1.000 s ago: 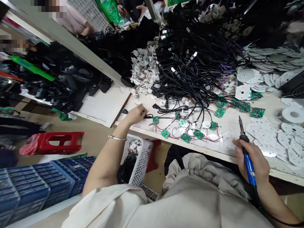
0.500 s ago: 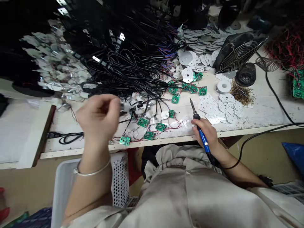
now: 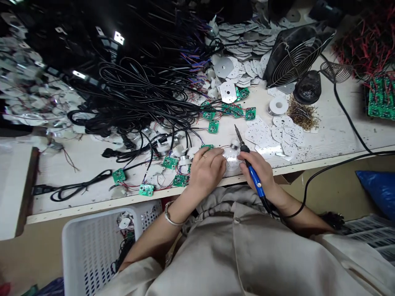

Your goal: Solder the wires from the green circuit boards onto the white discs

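While the right hand wraps the blue-handled, metal-tipped soldering iron, the left hand has neared its nine-o'clock side, fingers bunched; any pinch unclear.

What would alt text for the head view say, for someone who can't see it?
A person's right hand holds a blue soldering iron over a crowded workbench; the left hand is beside small green circuit boards. Beyond lie tangled black cables, white plates and a black fan.

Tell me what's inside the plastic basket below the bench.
Inside the basket are white parts and black cords, toward its right side. The left forearm crosses that side, hiding whatever lies beneath.
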Action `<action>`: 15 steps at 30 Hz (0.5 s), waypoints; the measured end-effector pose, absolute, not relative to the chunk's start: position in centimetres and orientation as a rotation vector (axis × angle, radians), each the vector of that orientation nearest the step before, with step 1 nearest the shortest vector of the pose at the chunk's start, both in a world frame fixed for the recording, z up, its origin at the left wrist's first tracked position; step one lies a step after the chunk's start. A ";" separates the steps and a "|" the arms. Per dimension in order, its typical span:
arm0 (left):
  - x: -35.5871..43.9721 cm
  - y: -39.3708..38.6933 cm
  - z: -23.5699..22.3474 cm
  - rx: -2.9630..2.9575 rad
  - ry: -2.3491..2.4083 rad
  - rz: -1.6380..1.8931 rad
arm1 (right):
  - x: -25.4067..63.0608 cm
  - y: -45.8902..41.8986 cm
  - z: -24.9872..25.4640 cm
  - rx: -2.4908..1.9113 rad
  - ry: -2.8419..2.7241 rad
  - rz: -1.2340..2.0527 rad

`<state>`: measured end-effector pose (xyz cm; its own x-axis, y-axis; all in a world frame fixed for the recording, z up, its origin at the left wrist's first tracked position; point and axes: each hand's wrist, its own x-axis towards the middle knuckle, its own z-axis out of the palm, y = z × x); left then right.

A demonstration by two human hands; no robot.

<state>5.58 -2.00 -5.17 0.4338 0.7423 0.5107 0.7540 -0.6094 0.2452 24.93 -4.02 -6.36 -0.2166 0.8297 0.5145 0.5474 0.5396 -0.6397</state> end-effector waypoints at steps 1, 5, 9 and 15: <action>5.6 -2.2 -5.4 -2.651 -1.398 -0.916 | 24.9 -3.9 -6.3 -1.127 -1.887 0.404; 5.6 -2.6 -5.8 -2.679 -1.542 -0.895 | 25.2 -4.1 -6.1 -1.107 -1.802 0.408; 5.7 -2.4 -5.9 -2.666 -1.539 -0.950 | 26.4 -5.5 -6.7 -1.037 -1.560 0.501; 5.7 -2.3 -5.9 -2.699 -1.598 -0.935 | 27.2 -7.1 -8.6 -1.193 -1.233 0.634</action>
